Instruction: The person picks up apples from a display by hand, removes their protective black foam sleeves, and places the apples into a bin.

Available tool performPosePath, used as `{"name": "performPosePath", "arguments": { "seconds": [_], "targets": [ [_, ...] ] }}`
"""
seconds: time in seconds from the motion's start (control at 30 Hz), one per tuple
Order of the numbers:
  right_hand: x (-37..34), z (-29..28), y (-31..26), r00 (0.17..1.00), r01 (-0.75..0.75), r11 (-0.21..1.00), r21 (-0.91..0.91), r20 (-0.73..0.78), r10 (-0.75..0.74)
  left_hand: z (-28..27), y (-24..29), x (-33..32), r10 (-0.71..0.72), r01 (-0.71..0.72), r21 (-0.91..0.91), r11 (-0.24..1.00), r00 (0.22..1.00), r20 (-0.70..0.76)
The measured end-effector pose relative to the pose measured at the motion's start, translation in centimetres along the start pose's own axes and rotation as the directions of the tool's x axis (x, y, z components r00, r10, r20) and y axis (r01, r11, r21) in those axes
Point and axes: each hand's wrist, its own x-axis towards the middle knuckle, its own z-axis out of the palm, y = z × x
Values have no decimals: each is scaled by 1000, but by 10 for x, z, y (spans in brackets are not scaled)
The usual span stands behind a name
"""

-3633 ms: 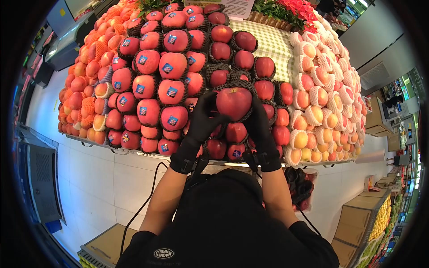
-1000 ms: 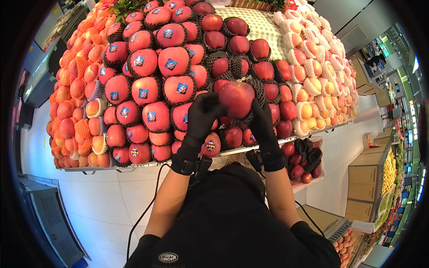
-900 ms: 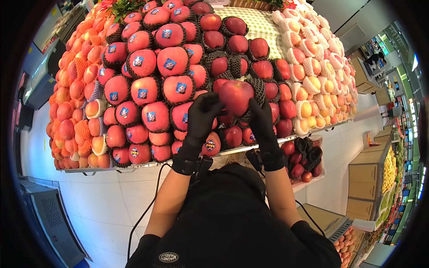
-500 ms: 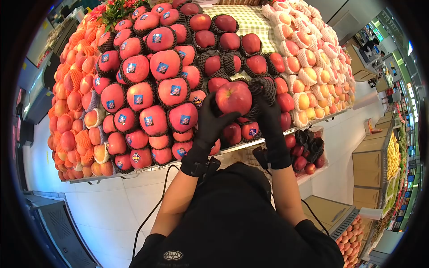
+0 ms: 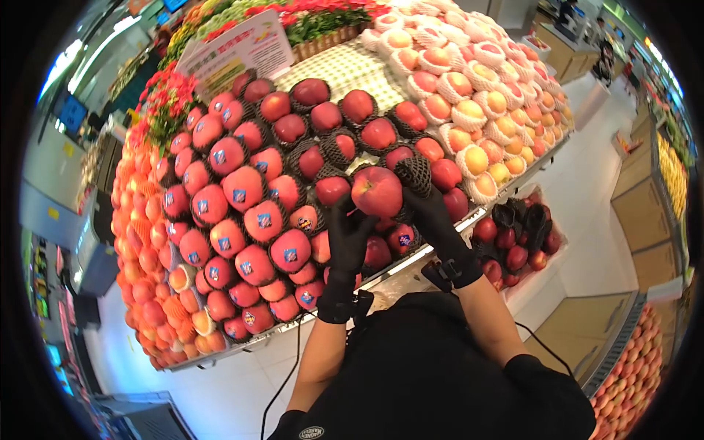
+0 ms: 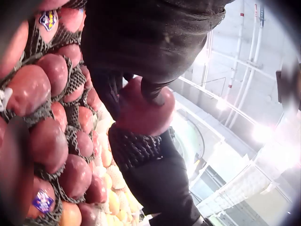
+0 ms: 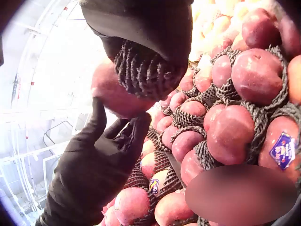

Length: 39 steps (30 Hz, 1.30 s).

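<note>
As the person leans in, a glossy red apple [image 5: 377, 192] sits mid-frame between the gloved hands, left thumb and fingertips clamped on it, the left hand [image 5: 350, 238] at its lower side; the right hand [image 5: 434, 220] grips a stretchy black foam net [image 5: 416, 174] against its other side. Right of centre, a clear plastic bag [image 5: 548, 253] holds dark red apples and black nets. Beyond, netted round apples [image 5: 243, 188] slope up to checked cloth [image 5: 345, 70].
</note>
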Motion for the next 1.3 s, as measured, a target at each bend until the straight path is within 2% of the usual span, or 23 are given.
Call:
{"name": "performPosePath", "arguments": {
  "seconds": [0.03,0.1,0.17,0.27,0.33,0.4,0.47,0.53,0.57,0.6,0.67,0.7,0.77,0.87,0.9,0.93,0.97,1.07,1.1,1.13,1.17,1.2,1.3],
  "targets": [
    [-4,-4,-6,1000,28,998,-63,-13,-28,13,1,4,130,-135,173,976,991,39],
    [-10,-13,-17,996,71,978,-197,-35,-79,41,14,1,90,-96,134,986,995,52],
    [-15,-28,-25,999,30,979,-204,-37,-38,48,1,4,220,-242,538,808,970,106],
    [-17,-62,-29,995,84,988,-132,-41,-90,56,-11,8,1,-15,385,923,999,38],
    [-11,-88,-37,997,47,998,35,-60,-45,57,-22,10,-116,92,182,979,986,122],
    [-14,-108,-47,993,-25,1000,-8,-114,24,52,-39,11,-213,222,-18,975,952,219],
    [-16,-126,-53,989,-50,998,-29,-142,45,47,-57,13,-191,197,11,980,938,290],
    [-17,-150,-44,992,-52,999,-13,-117,50,71,-39,3,-260,367,-497,787,926,273],
    [-19,-162,-39,992,-75,997,2,-102,74,85,-26,-3,-179,195,-110,975,974,142],
    [-21,-170,-38,991,-99,995,14,-87,100,106,-3,-9,-43,21,318,948,997,62],
    [-30,-177,-45,989,-145,988,-51,-48,143,115,0,-14,206,-240,814,528,967,151],
    [-32,-179,-47,991,-134,987,-88,-33,131,103,-12,-16,270,-348,885,311,925,268],
    [-39,-193,-53,995,-102,970,-222,-6,104,102,-17,-22,265,-338,893,297,928,263],
    [-51,-221,-65,986,-155,972,-179,-92,140,99,-24,-28,-120,-10,731,683,985,125],
    [-48,-244,-61,978,-183,953,-241,-144,152,94,-28,-28,-234,102,600,793,961,145],
    [-50,-254,-66,973,-174,914,-367,-209,102,90,-35,-28,-245,180,279,943,944,220],
    [-62,-266,-71,967,-151,895,-420,-252,45,87,-41,-29,-234,264,-73,962,930,285],
    [-79,-307,-69,948,-93,859,-503,-310,-79,95,-38,-31,-417,641,-448,623,757,503],
    [-84,-326,-60,940,-37,860,-509,-309,-143,94,-46,-29,-378,630,-454,630,760,529],
    [-91,-337,-59,928,19,857,-515,-310,-207,103,-47,-30,-339,435,-207,876,862,376],
    [-103,-347,-56,901,46,827,-560,-335,-277,114,-50,-33,-227,207,105,973,941,249],
    [-116,-360,-53,888,96,859,-504,-346,-302,123,-53,-36,-63,-16,428,904,983,170],
    [-151,-406,-39,841,136,946,-296,-470,-268,101,-79,-36,-67,-9,419,908,984,167]
  ]
}}
